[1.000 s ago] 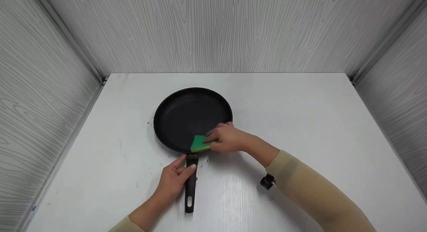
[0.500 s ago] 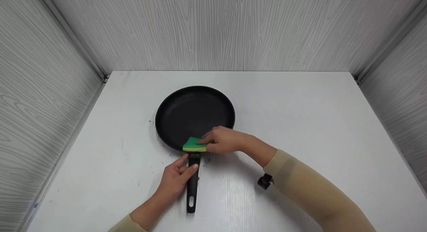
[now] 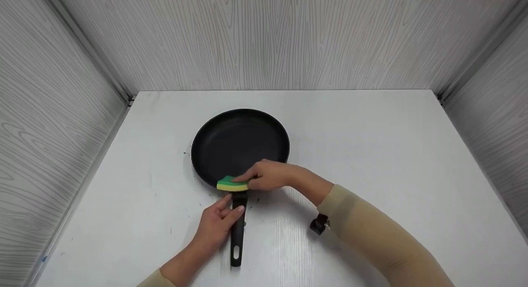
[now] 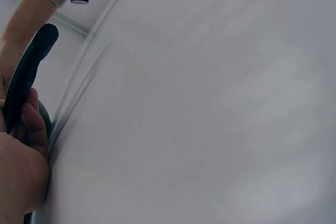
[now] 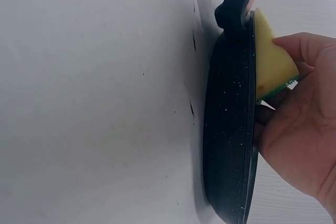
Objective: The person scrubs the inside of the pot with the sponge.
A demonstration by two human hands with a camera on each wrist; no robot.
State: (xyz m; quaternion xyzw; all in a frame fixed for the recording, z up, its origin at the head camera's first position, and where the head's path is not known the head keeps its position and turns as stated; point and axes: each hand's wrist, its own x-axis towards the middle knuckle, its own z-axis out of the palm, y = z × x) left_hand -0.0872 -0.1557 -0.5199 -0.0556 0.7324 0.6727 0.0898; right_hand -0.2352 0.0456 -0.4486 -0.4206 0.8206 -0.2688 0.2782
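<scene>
A black frying pan point(image 3: 239, 142) lies on the white table, its handle point(image 3: 237, 237) pointing toward me. Near the pan end of that handle my left hand point(image 3: 216, 223) grips it, thumb on top and fingers at the far side. In the left wrist view the handle point(image 4: 31, 66) rises out of the curled fingers. My right hand point(image 3: 268, 175) pinches a green and yellow sponge point(image 3: 232, 184) against the near inner rim, just above the handle joint. The right wrist view has the sponge's yellow side point(image 5: 273, 61) bent over the speckled pan wall point(image 5: 228, 124).
Small dark crumbs and marks dot the white table point(image 3: 363, 147) around the pan. Grey wood-grain panels point(image 3: 264, 39) stand at the back and both sides. A black wrist camera point(image 3: 319, 224) hangs under the right sleeve point(image 3: 371, 229).
The right hand has slid the sponge leftward along the pan's near rim, from right of the handle joint to above and slightly left of it. The left hand keeps its grip on the handle.
</scene>
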